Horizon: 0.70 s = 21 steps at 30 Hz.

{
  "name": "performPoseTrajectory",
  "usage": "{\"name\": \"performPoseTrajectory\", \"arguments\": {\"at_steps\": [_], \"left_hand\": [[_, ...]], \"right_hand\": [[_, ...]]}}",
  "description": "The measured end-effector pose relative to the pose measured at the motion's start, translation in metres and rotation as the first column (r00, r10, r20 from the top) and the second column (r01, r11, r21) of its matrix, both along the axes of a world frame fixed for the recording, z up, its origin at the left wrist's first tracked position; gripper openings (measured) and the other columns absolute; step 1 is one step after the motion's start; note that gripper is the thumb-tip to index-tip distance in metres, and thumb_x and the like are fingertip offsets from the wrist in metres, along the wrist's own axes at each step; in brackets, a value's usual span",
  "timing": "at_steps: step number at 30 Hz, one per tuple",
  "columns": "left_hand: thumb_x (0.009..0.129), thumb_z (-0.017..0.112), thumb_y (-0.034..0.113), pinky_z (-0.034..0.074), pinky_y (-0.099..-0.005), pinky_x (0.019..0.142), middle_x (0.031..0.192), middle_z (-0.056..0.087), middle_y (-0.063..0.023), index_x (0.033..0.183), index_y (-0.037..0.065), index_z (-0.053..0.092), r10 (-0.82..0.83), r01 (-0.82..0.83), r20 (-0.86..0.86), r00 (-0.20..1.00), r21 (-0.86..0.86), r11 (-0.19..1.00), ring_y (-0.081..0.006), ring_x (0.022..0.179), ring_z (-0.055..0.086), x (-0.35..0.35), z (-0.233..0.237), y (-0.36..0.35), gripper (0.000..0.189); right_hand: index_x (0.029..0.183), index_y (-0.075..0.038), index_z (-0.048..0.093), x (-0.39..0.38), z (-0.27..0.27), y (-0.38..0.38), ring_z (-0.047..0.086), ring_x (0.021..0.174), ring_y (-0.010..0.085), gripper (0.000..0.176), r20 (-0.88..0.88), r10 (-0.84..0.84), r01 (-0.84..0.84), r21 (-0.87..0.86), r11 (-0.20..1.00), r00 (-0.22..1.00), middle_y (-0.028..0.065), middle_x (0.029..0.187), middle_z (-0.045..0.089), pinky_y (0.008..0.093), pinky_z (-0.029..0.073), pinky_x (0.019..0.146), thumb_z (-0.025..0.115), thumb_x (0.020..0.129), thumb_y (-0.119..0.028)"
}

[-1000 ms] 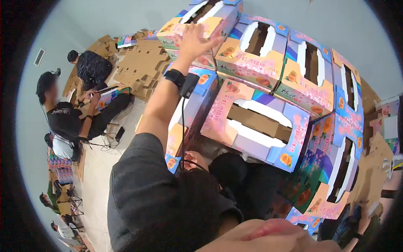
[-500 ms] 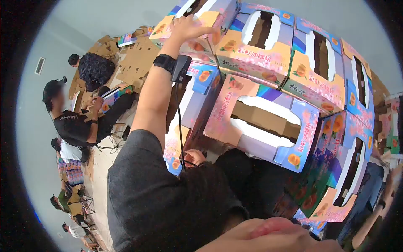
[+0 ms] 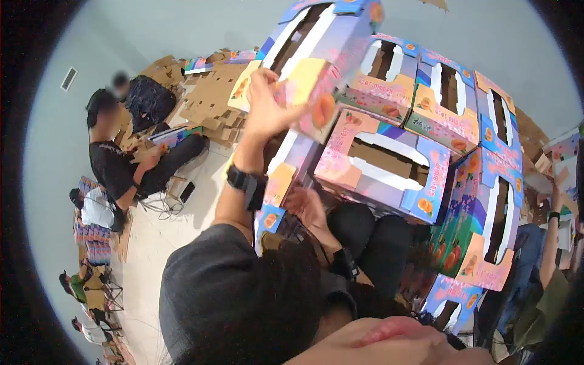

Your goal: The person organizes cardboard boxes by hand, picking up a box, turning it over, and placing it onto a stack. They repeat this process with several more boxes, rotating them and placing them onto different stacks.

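A printed peach carton (image 3: 307, 79) with a white-edged cutout in its top is held tilted at the top of the view, above the stack. My left hand (image 3: 267, 103) is closed on its near end, thumb to the right and fingers over the top edge. Lower down, my right hand (image 3: 307, 210) is open with its fingers apart, holding nothing. It is beside another carton (image 3: 283, 179), partly hidden under the lifted one. Right of my hands lies a pink-ended carton (image 3: 337, 158) with its cutout facing up.
More peach cartons (image 3: 426, 106) stand in a row at the back, and a carton stack (image 3: 480, 213) rises on the right. Beyond it is a co-worker's arm (image 3: 550, 243). On the left a seated person (image 3: 112, 161) handles a carton; flattened cardboard (image 3: 210, 94) and a phone (image 3: 188, 192) lie on the floor.
My left hand has pulled the carton up and away from its neighbour in the back row, tilting it. My right hand has come up from low in the view and opened.
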State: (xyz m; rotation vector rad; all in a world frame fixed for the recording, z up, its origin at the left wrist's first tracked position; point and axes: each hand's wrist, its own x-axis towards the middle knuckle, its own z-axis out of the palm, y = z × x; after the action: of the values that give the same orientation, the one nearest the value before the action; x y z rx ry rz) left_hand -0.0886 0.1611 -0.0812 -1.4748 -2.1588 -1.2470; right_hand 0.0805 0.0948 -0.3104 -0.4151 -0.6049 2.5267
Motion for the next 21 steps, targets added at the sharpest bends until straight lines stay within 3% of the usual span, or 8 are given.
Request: {"name": "performPoseTrajectory", "arguments": {"at_steps": [1, 5, 7, 10, 11, 13, 19, 21], "left_hand": [[0.055, 0.083, 0.038, 0.039, -0.0409, 0.088, 0.103, 0.042, -0.0142, 0.108, 0.0, 0.035, 0.02, -0.02, -0.104, 0.994, 0.001, 1.0, -0.0283, 0.097, 0.045, 0.025, 0.003, -0.023, 0.081], [0.049, 0.083, 0.038, 0.036, -0.0387, 0.087, 0.102, 0.041, -0.0134, 0.1, 0.002, 0.036, -0.145, 0.16, -0.133, 0.98, 0.115, 0.98, -0.027, 0.097, 0.042, 0.076, -0.001, -0.09, 0.078], [0.048, 0.083, 0.038, 0.036, -0.0384, 0.086, 0.101, 0.041, -0.0132, 0.096, 0.004, 0.035, -0.218, 0.232, -0.106, 0.97, 0.152, 0.961, -0.0269, 0.095, 0.042, 0.089, -0.005, -0.109, 0.076], [0.047, 0.083, 0.041, 0.034, -0.0392, 0.083, 0.095, 0.042, -0.0129, 0.092, 0.005, 0.037, -0.252, 0.268, -0.1, 0.963, 0.21, 0.94, -0.0281, 0.091, 0.043, 0.113, -0.009, -0.131, 0.074], [0.048, 0.082, 0.042, 0.033, -0.0397, 0.082, 0.092, 0.043, -0.0129, 0.091, 0.004, 0.037, -0.255, 0.274, -0.105, 0.961, 0.233, 0.933, -0.0287, 0.089, 0.043, 0.122, -0.009, -0.136, 0.073], [0.046, 0.082, 0.04, 0.032, -0.0425, 0.083, 0.093, 0.042, -0.0133, 0.091, 0.005, 0.037, -0.284, 0.299, -0.098, 0.954, 0.237, 0.924, -0.0316, 0.09, 0.042, 0.14, -0.014, -0.145, 0.073], [0.045, 0.081, 0.038, 0.029, -0.0499, 0.094, 0.102, 0.043, -0.0164, 0.093, 0.004, 0.037, -0.325, 0.349, -0.14, 0.935, 0.207, 0.914, -0.0376, 0.101, 0.04, 0.171, -0.038, -0.157, 0.074], [0.048, 0.083, 0.04, 0.026, -0.0517, 0.099, 0.104, 0.043, -0.0172, 0.095, 0.004, 0.038, -0.351, 0.378, -0.155, 0.923, 0.209, 0.902, -0.0391, 0.107, 0.04, 0.179, -0.044, -0.157, 0.075]], "right_hand": [[0.114, -0.007, 0.052, 0.004, 0.02, 0.005, 0.062, 0.084, 0.0196, 0.037, 0.078, -0.011, 0.01, 0.015, 1.0, 0.997, 0.0063, 0.098, 0.062, 0.0348, 0.051, 0.069, 0.046, 0.094, -0.037], [0.122, -0.01, 0.049, 0.042, 0.093, 0.036, 0.058, 0.086, 0.0196, 0.054, 0.171, -0.351, 0.355, 0.008, 0.935, 0.92, 0.0052, 0.101, 0.059, 0.037, 0.048, 0.077, 0.04, 0.093, -0.054], [0.129, -0.01, 0.045, 0.069, 0.124, 0.04, 0.055, 0.09, 0.018, 0.062, 0.081, -0.431, 0.427, 0.059, 0.902, 0.899, 0.0022, 0.098, 0.056, 0.0364, 0.046, 0.078, 0.036, 0.092, -0.059], [0.14, -0.01, 0.034, 0.101, 0.156, 0.034, 0.052, 0.093, 0.0154, 0.072, 0.089, -0.433, 0.38, 0.345, 0.858, 0.897, -0.0003, 0.102, 0.052, 0.0371, 0.045, 0.081, 0.034, 0.091, -0.063], [0.141, -0.01, 0.031, 0.106, 0.158, 0.031, 0.052, 0.098, 0.0148, 0.071, 0.067, -0.478, 0.389, 0.489, 0.781, 0.876, 0.0003, 0.11, 0.051, 0.0338, 0.044, 0.083, 0.038, 0.091, -0.06], [0.146, -0.007, 0.013, 0.118, 0.163, 0.023, 0.044, 0.121, 0.0255, 0.086, 0.047, -0.458, 0.347, 0.587, 0.732, 0.888, 0.0165, 0.133, 0.041, 0.0396, 0.036, 0.1, 0.06, 0.086, -0.046], [0.141, -0.001, 0.017, 0.131, 0.161, 0.013, 0.043, 0.121, 0.0269, 0.087, 0.119, -0.562, 0.441, 0.496, 0.748, 0.818, 0.0179, 0.13, 0.041, 0.0387, 0.034, 0.102, 0.072, 0.078, -0.024], [0.135, -0.001, 0.026, 0.139, 0.156, 0.017, 0.05, 0.112, 0.0258, 0.077, 0.104, -0.573, 0.483, 0.427, 0.764, 0.813, 0.0164, 0.12, 0.049, 0.0377, 0.04, 0.096, 0.072, 0.076, -0.017]]}}
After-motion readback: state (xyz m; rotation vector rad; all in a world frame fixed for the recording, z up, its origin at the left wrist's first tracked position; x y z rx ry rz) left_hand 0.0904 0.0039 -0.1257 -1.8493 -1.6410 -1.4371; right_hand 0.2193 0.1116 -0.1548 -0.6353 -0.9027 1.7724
